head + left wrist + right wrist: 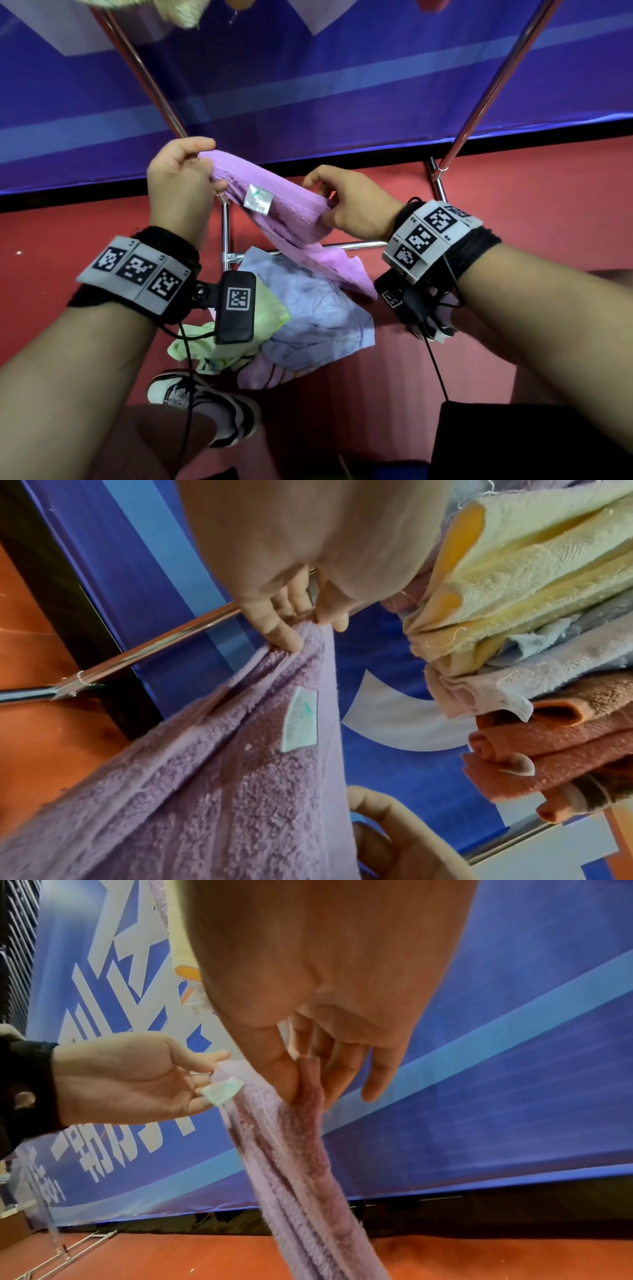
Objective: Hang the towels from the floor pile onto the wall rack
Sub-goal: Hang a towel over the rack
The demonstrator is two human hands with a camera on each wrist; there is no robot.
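Note:
A purple towel (274, 195) with a small white label (257, 199) is stretched between both hands above the floor. My left hand (186, 178) pinches its left corner, and the left wrist view shows the fingers (281, 631) closed on the edge. My right hand (337, 202) pinches the other end; the thumb and fingers (287, 1077) clamp the bunched cloth, which hangs down (308, 1177). Below lies the floor pile: a pale blue towel (318, 308), a light green one (270, 315) and a pink striped one (263, 375). Chrome rack legs (144, 72) rise on both sides.
Yellow, grey-blue and orange towels (531, 615) hang bunched on the rack above. A blue banner (342, 85) backs the rack. The rack's low crossbar (349, 245) crosses the red floor (513, 205). My sneaker (205, 401) stands near the pile.

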